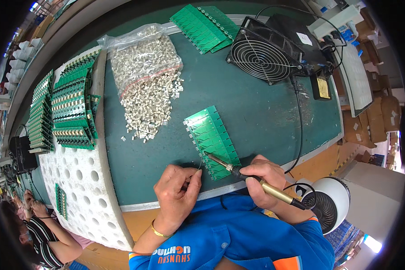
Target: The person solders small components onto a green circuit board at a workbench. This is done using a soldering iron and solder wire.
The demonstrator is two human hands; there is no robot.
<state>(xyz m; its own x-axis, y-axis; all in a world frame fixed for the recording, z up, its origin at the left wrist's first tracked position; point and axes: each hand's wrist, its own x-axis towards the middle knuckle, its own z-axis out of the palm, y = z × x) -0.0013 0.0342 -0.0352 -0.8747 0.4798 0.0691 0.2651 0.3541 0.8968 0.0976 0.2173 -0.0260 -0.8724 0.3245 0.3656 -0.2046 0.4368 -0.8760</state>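
A green circuit board panel (210, 131) lies on the bench in front of me, with small pins along its left edge. My right hand (264, 177) grips a soldering iron (279, 192) by its black and gold handle. The iron's metal tip reaches onto the board's left side, low on the panel. Just left of the board, my left hand (177, 190) pinches a thin solder wire (201, 162), whose end rises toward the iron's tip. Whether wire and tip touch is too small to tell.
A plastic bag (144, 54) spills many small white connectors (146, 105) onto the bench. Behind stand green panels (202, 28) and a black fan (265, 51). Assembled boards (74, 105) sit on perforated white foam (87, 180) at left. A cord (300, 130) crosses at right. Another person (45, 240) works at far left.
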